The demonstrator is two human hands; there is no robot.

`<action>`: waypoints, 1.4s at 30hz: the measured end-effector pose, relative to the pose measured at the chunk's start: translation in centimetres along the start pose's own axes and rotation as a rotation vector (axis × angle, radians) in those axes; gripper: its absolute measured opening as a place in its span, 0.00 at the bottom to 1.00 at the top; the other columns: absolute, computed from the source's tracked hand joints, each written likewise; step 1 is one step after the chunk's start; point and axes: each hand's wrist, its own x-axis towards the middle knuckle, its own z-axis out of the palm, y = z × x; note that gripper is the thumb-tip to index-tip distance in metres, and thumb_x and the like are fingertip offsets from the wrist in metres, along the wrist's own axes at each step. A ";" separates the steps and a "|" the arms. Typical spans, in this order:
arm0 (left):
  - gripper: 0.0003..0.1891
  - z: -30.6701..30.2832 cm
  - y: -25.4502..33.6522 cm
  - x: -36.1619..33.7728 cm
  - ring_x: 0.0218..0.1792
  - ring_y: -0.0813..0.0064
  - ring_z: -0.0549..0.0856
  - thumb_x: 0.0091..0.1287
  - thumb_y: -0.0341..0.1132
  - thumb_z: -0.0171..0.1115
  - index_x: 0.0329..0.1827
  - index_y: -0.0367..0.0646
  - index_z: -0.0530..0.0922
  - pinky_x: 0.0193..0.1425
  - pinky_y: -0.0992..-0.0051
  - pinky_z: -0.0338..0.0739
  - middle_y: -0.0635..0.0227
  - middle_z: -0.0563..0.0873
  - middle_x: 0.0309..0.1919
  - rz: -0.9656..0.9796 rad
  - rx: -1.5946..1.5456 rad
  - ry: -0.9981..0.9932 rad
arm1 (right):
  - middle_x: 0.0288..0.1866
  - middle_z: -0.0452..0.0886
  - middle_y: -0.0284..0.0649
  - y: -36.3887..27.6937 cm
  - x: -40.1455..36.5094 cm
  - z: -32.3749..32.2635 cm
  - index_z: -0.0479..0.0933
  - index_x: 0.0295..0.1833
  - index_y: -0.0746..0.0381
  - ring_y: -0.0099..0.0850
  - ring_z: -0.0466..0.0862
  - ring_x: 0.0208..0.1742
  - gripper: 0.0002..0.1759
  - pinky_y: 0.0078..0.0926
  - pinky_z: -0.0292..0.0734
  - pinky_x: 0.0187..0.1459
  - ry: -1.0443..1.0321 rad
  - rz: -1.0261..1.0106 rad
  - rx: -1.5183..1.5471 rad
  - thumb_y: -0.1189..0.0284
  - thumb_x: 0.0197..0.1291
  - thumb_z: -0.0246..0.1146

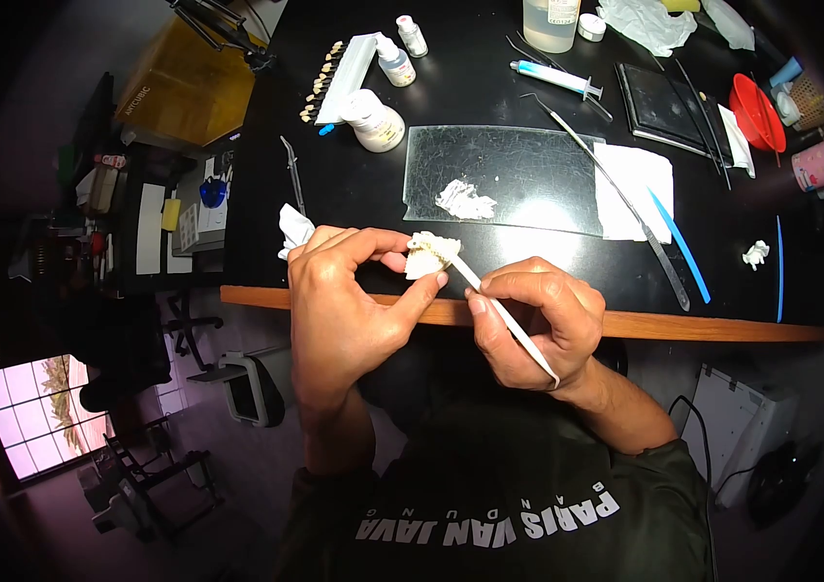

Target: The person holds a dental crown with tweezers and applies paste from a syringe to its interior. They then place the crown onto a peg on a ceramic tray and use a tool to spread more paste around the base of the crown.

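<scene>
A small cream-coloured, ridged piece point(428, 254) is held near the table's front edge by the left hand point(349, 291), pinched between thumb and fingers; part of it is covered by the fingertips. A slim white tool point(518, 338) is gripped pen-like in the right hand point(543, 325), its tip brought against the piece. Where exactly the tip meets the ridges cannot be made out, and the tool's middle is hidden by the fingers.

Behind the hands, a glass slab point(528, 160) is laid on the black table point(354, 184), with white paste point(466, 200) smeared on it. Its right end is overlapped by a white paper sheet point(649, 170), across which a metal spatula point(640, 209) is laid; a blue tool point(685, 254) is placed partly on the sheet. To the left, crumpled tissue point(295, 229) is partly hidden by the left hand. Beyond the slab are set a white jar point(373, 121), two small bottles point(395, 63) and a syringe point(557, 78). A clear container point(549, 29) is cut off by the top edge, and its label is too small to be read with certainty. The small bottles' labels are illegible.

On the amber box point(189, 92), lettering ending in "CUBIC" can be read. "PARIS VAN JAVA" is printed upside down on the dark shirt point(499, 475), with smaller letters, apparently "BANDUNG", beside it. The room at left is lost largely in shadow.
</scene>
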 end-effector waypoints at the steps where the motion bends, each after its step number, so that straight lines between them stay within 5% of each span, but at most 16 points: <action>1: 0.16 -0.1 0.0 0.0 0.40 0.71 0.88 0.50 0.29 0.87 0.42 0.37 0.93 0.49 0.70 0.81 0.67 0.93 0.31 0.007 0.001 0.002 | 0.30 0.89 0.45 0.1 0.0 0.0 0.83 0.40 0.68 0.33 0.90 0.26 0.09 0.25 0.82 0.27 0.000 -0.013 0.001 0.85 0.54 0.74; 8: 0.16 -0.7 0.0 0.0 0.40 0.70 0.87 0.51 0.28 0.86 0.43 0.36 0.92 0.51 0.69 0.78 0.66 0.93 0.34 -0.019 0.026 -0.021 | 0.29 0.84 0.41 -0.7 0.8 -1.2 0.84 0.38 0.68 0.26 0.79 0.20 0.07 0.26 0.71 0.22 0.027 0.107 -0.110 0.85 0.53 0.73; 20: 0.15 0.2 -0.6 -0.5 0.41 0.66 0.85 0.49 0.31 0.84 0.41 0.41 0.90 0.52 0.66 0.77 0.70 0.89 0.33 -0.025 -0.006 0.049 | 0.30 0.84 0.41 0.5 1.5 -1.8 0.84 0.41 0.65 0.35 0.85 0.26 0.05 0.33 0.78 0.30 -0.138 0.141 -0.303 0.81 0.61 0.74; 29: 0.16 0.5 -0.4 -0.6 0.39 0.68 0.86 0.51 0.29 0.82 0.43 0.41 0.90 0.51 0.67 0.77 0.70 0.89 0.33 0.012 -0.068 0.048 | 0.29 0.85 0.41 0.1 1.1 -2.0 0.84 0.37 0.66 0.38 0.85 0.28 0.05 0.33 0.79 0.32 -0.124 0.193 -0.237 0.83 0.57 0.73; 36: 0.19 0.5 0.0 -0.8 0.42 0.74 0.86 0.52 0.24 0.82 0.49 0.37 0.91 0.53 0.72 0.79 0.67 0.89 0.37 -0.034 -0.251 -0.001 | 0.31 0.87 0.41 -0.1 0.7 -1.0 0.84 0.38 0.66 0.47 0.91 0.45 0.06 0.40 0.88 0.46 0.112 0.087 0.081 0.83 0.55 0.73; 42: 0.20 0.5 -0.2 -0.9 0.44 0.76 0.86 0.54 0.24 0.82 0.52 0.34 0.91 0.54 0.74 0.79 0.65 0.89 0.41 -0.033 -0.320 -0.039 | 0.34 0.86 0.44 0.0 -0.1 0.1 0.80 0.41 0.67 0.53 0.91 0.54 0.08 0.47 0.92 0.58 0.091 0.026 0.218 0.86 0.57 0.69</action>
